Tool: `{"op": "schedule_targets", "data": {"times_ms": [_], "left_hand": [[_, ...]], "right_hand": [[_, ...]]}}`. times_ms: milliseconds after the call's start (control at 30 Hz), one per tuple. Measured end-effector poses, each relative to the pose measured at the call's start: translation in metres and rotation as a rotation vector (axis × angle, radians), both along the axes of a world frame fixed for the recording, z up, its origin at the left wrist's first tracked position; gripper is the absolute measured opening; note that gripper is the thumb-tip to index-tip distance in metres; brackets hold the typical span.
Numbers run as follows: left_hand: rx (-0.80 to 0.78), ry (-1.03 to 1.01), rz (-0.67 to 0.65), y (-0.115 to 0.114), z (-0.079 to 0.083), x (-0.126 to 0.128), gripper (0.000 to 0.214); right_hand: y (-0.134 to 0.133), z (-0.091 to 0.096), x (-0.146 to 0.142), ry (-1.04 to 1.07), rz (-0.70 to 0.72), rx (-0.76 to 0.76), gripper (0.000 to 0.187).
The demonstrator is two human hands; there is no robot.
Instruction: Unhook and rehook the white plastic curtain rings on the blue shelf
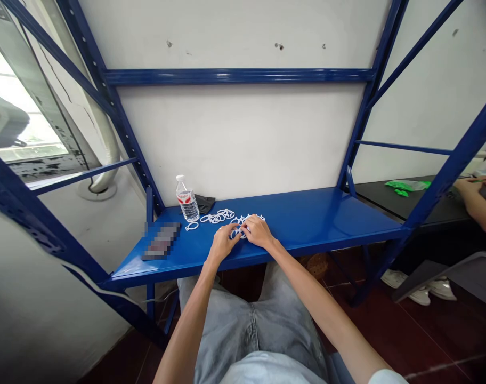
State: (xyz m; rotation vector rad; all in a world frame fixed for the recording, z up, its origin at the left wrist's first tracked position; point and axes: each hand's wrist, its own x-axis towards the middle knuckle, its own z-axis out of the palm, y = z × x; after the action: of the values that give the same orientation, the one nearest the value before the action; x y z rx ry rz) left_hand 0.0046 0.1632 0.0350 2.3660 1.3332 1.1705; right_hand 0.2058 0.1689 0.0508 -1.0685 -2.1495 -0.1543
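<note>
At the front of the blue shelf, my left hand and my right hand meet with bent fingers. Between their fingertips is a white plastic ring, which both appear to pinch; the fingers partly cover it. Just behind the hands lie more white rings, some partly hidden by my right hand. To the left is another pile of white rings, several of them overlapping. A single white ring with a small tab lies by the bottle.
A clear water bottle stands at the shelf's left rear, beside a black pouch-like item. A blurred-out flat dark object lies front left. Blue uprights frame the shelf. At right, another person's hands work over a black table.
</note>
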Motion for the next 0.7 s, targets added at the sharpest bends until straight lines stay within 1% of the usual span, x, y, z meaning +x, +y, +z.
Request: {"op": "schedule_targets", "data": {"times_ms": [100, 167, 233, 300, 367, 400, 500, 600, 700], "left_hand": [[0.0, -0.031, -0.042, 0.009, 0.0, -0.004, 0.045], [0.034, -0.027, -0.013, 0.02, 0.004, -0.011, 0.045], [0.089, 0.016, 0.109, 0.035, 0.011, -0.022, 0.042], [0.117, 0.094, 0.29, 0.05, 0.017, -0.033, 0.041], [0.084, 0.206, 0.445, 0.063, 0.02, -0.042, 0.041], [0.059, 0.267, 0.481, 0.068, 0.021, -0.045, 0.041], [0.015, 0.39, 0.475, 0.076, 0.017, -0.05, 0.034], [0.037, 0.367, 0.458, 0.075, 0.012, -0.051, 0.03], [0.074, 0.311, 0.469, 0.07, 0.014, -0.057, 0.028]], "right_hand": [[0.001, 0.0, 0.0, 0.035, -0.032, -0.014, 0.011], [0.002, -0.001, 0.0, 0.076, -0.084, -0.029, 0.011], [0.004, -0.002, 0.0, 0.11, -0.143, -0.049, 0.012], [0.006, -0.003, 0.0, 0.126, -0.192, -0.069, 0.012], [0.007, -0.003, 0.001, 0.135, -0.223, -0.08, 0.012], [0.008, -0.004, 0.001, 0.142, -0.232, -0.081, 0.011], [0.009, -0.005, 0.002, 0.162, -0.232, -0.077, 0.008], [0.01, -0.005, 0.002, 0.173, -0.216, -0.07, 0.009], [0.01, -0.004, 0.001, 0.188, -0.199, -0.061, 0.01]]}}
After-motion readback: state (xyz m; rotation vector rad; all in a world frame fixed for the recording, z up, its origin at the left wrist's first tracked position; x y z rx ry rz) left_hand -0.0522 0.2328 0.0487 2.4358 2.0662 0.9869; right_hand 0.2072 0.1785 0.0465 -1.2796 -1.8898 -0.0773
